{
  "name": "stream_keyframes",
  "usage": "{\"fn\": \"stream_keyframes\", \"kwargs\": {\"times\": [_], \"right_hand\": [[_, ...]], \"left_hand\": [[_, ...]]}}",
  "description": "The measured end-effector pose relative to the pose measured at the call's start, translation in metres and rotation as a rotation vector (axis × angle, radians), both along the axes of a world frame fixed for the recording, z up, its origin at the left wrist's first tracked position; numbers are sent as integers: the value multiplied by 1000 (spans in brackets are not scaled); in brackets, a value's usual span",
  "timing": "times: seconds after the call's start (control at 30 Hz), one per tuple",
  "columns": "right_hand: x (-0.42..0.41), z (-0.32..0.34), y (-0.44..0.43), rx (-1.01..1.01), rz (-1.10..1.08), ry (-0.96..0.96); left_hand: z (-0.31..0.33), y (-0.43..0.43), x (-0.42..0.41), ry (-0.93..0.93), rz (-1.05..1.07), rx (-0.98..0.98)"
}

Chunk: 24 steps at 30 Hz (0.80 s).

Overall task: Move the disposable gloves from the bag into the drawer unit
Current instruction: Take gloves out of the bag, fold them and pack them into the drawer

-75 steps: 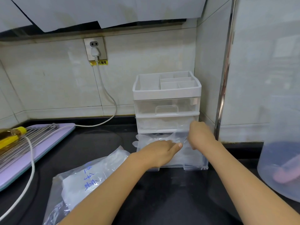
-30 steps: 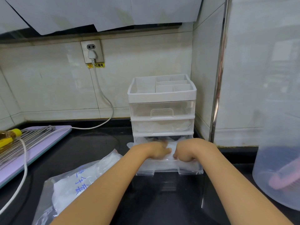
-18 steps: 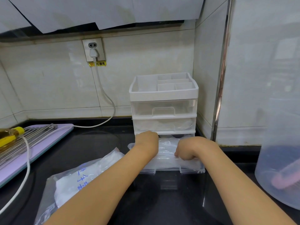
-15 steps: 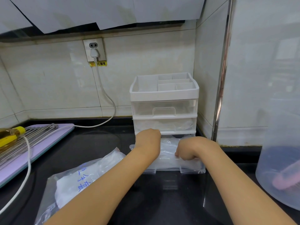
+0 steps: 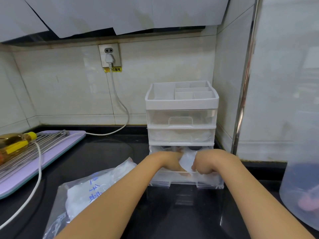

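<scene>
A white and clear drawer unit (image 5: 182, 102) stands in the counter's back corner. Its bottom drawer (image 5: 186, 181) is pulled out toward me. Both my hands are inside that drawer, side by side, on a wad of thin clear disposable gloves (image 5: 187, 160). My left hand (image 5: 170, 161) has its fingers curled into the gloves from the left. My right hand (image 5: 205, 163) pinches the same wad from the right. The plastic bag (image 5: 89, 192) with blue writing lies flat on the counter to the left, more gloves showing inside it.
A purple tray (image 5: 57, 150) with a metal rack and a yellow-capped bottle (image 5: 16, 140) sits at the left. A white power cord (image 5: 120, 107) runs from the wall socket across the counter. A large translucent container (image 5: 300, 187) stands at the right. The counter is black.
My left hand has moved from the drawer's back left corner to the middle, close to my right hand. The gloves are now bunched up between both hands.
</scene>
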State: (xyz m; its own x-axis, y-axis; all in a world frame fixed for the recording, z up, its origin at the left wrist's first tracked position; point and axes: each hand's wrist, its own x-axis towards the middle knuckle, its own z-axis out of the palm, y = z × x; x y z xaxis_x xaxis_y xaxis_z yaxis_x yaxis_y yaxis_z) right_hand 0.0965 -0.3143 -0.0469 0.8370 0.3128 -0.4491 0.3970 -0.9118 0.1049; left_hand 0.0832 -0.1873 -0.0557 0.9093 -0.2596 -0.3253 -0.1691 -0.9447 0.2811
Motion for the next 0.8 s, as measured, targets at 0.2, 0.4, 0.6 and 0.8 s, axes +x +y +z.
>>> {"fn": "stream_keyframes", "kwargs": {"times": [0.2, 0.4, 0.6, 0.8], "right_hand": [[0, 0, 0, 45, -70, -22], [-2, 1, 4, 63, -116, -78], [-4, 7, 7, 160, -120, -176], [-19, 9, 28, 538, 61, -411]], "left_hand": [[-8, 4, 4, -135, 146, -48], [2, 21, 1, -210, 169, 190], [43, 49, -42, -388, 165, 9], [35, 107, -85, -377, 252, -67]]}}
